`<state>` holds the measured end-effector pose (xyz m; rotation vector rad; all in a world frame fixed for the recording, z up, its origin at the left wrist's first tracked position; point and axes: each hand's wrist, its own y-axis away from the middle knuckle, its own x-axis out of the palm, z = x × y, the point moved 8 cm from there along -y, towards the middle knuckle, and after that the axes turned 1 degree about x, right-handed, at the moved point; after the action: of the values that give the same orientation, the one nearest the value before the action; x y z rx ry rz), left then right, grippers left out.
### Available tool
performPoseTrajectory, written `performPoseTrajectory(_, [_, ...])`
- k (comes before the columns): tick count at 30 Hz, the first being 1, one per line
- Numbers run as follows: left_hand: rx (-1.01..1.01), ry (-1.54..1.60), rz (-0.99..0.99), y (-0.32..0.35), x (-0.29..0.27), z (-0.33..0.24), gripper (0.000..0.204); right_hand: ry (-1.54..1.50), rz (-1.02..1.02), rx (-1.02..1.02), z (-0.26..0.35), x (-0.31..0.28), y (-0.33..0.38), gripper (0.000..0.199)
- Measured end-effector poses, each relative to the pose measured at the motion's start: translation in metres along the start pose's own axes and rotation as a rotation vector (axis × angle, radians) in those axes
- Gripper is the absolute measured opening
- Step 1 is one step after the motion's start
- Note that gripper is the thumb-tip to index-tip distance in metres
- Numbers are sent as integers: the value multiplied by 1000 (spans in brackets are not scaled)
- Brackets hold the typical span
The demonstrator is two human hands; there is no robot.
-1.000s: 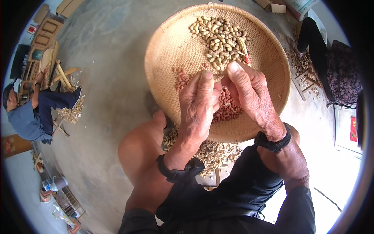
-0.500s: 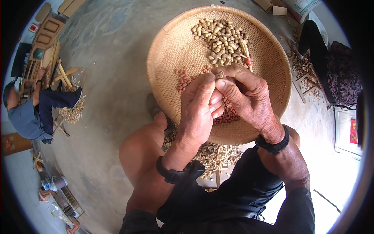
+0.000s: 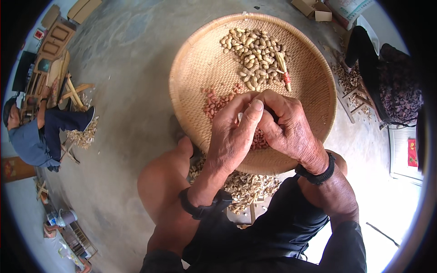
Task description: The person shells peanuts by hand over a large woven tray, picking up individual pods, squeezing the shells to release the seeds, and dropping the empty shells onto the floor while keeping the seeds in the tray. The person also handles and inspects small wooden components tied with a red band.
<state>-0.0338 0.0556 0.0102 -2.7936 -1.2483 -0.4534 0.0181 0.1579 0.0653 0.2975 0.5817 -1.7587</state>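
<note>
My left hand (image 3: 234,129) and my right hand (image 3: 289,125) meet over the near half of a round woven basket (image 3: 187,98). Both are closed, thumbs and fingertips pressed together; the peanut they pinched a moment ago is now hidden by the fingers. A small pale spot shows by the left fingers, too small to tell. Unshelled peanuts (image 3: 257,54) are heaped at the basket's far side. Shelled red peanut kernels (image 3: 213,103) lie left of my hands, and more kernels (image 3: 259,140) show beneath them. A bundle of short sticks (image 3: 283,68) with a red binding rests beside the unshelled heap.
Broken shells (image 3: 248,184) cover the floor under the basket, between my legs. At left sits a person (image 3: 32,136) near a shell pile (image 3: 84,132); another person (image 3: 396,86) is at right by a wooden stool (image 3: 359,98). Cardboard boxes (image 3: 314,9) stand at the far right.
My fingertips have closed together over the peanut, which showed between them before and is now out of sight. The basket appears slightly lower and further left in view.
</note>
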Motion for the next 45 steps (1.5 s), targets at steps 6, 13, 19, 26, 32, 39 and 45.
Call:
performPoseTrajectory(6, [-26,-141,35,-1,-2,4,30,114,27,-4,-10,7,4,12])
performPoseTrajectory(13, [-20,-158,10,0,-6,7,31,94,29,2,-5,10,5,10])
performPoseTrajectory(19, [-94,-90,-45,2,-17,14,33,89,44,56,-7,15,6,8])
performPoseTrajectory(26, [-88,-52,-41,-4,-14,12,30,69,2,46,-12,14,6,8])
performPoseTrajectory(32, [149,-360,-65,-8,-10,-11,30,109,43,76,-16,2,6,9])
performPoseTrajectory(39, [77,-443,-8,-9,-12,-3,25,198,86,-17,-12,2,8,13])
performPoseTrajectory(45, [97,-447,-33,-8,-12,-7,24,188,85,-27,-12,3,7,14])
